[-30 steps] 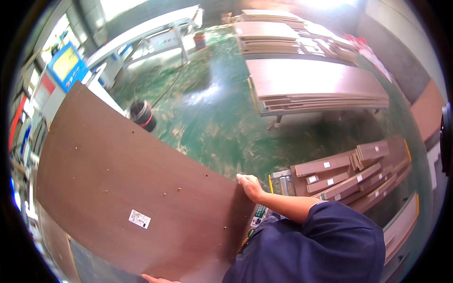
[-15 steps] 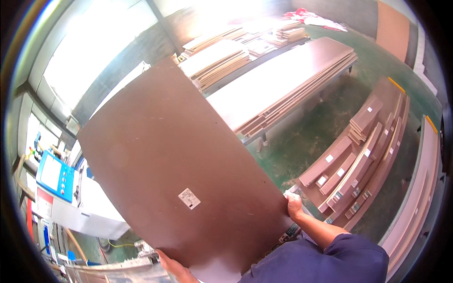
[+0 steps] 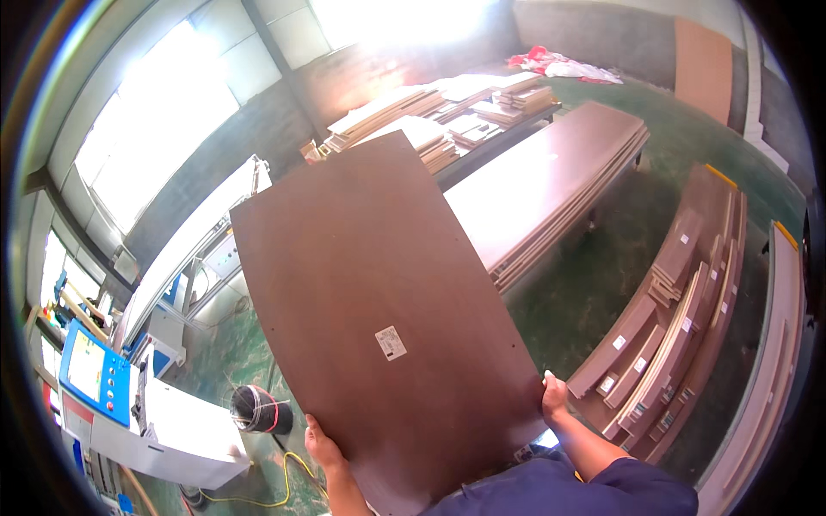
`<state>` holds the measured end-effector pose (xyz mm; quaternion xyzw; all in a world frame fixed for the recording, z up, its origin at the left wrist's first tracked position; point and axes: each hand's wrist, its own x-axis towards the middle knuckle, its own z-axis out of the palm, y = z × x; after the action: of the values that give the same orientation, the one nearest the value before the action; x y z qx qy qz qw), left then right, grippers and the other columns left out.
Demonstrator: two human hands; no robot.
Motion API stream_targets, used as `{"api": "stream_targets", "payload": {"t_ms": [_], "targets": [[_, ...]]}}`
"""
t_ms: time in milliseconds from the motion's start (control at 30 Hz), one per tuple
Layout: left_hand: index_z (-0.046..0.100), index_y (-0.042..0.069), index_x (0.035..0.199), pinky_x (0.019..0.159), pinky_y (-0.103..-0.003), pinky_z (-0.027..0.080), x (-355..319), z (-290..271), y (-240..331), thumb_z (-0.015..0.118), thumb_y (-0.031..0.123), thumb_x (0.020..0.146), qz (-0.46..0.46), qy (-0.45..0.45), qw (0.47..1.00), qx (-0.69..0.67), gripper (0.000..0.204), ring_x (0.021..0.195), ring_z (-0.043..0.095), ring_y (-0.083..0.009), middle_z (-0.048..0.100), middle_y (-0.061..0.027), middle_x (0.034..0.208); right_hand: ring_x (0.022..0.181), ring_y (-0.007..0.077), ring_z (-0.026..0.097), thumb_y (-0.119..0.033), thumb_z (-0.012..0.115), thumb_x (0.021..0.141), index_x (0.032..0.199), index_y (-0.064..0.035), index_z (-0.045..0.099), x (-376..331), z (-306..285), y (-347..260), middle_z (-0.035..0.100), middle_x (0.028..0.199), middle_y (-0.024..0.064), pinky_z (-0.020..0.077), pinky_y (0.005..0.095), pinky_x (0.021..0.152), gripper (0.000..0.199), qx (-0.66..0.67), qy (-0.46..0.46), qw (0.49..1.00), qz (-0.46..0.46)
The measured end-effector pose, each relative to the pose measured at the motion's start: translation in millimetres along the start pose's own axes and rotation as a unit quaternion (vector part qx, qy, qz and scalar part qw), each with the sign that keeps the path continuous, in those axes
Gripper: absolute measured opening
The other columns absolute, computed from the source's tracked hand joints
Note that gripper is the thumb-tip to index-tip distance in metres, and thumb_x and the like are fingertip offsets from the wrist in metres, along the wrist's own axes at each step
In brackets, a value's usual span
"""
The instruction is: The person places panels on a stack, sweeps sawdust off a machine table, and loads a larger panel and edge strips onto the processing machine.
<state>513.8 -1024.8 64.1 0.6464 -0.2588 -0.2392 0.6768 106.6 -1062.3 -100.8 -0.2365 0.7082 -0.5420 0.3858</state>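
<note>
Left hand [image 3: 323,443] and right hand [image 3: 556,397] grip a big brown board [image 3: 387,267].
It is between them and hides part of each hand; marks on the white sticker [image 3: 391,343] are too small to read.

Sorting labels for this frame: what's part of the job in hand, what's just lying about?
In hand:
- brown panel, white label on its face
- left hand and right hand, gripping opposite edges

Apparently just lying about:
- black bucket
- large board stack
- labelled brown strips
- red-and-white sheeting
</note>
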Motion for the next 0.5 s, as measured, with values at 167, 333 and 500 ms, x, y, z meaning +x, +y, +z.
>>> {"api": "stream_targets", "payload": {"t_ms": [167,333,500], "targets": [[0.055,0.000,0.084,0.066,-0.026,0.046,73.4,23.9,-22.9,0.047,0.043,0.092,-0.007,-0.028,0.999,-0.041,0.045,0.072,0.056,-0.0129,0.061,-0.0072,0.085,0.055,0.0167,0.046,-0.036,0.048,0.085,0.058,-0.0009,0.049,32.9,66.2,-5.0,0.047,0.053,0.0064,0.0366,0.0334,0.055,0.045,-0.022,0.011,1.000,-0.018],[0.056,-0.002,0.088,0.067,-0.028,0.047,180.5,39.0,-47.0,0.046,0.042,0.092,-0.014,-0.002,0.998,-0.059,0.046,0.075,0.057,-0.0150,0.061,-0.0079,0.087,0.057,0.0192,0.049,-0.037,0.046,0.085,0.060,-0.0001,0.050,61.2,167.3,-37.6,0.049,0.055,0.0092,0.0384,0.0353,0.058,0.045,-0.054,0.002,0.998,-0.042],[0.057,-0.004,0.095,0.071,-0.029,0.048,282.5,48.4,-58.1,0.047,0.043,0.091,-0.097,-0.007,0.994,-0.052,0.048,0.081,0.059,-0.0174,0.061,-0.0092,0.092,0.058,0.0228,0.050,-0.038,0.045,0.085,0.061,-0.0001,0.052,84.3,266.3,-63.7,0.051,0.056,0.0114,0.0395,0.0363,0.059,0.046,-0.084,-0.021,0.996,-0.030]]}}
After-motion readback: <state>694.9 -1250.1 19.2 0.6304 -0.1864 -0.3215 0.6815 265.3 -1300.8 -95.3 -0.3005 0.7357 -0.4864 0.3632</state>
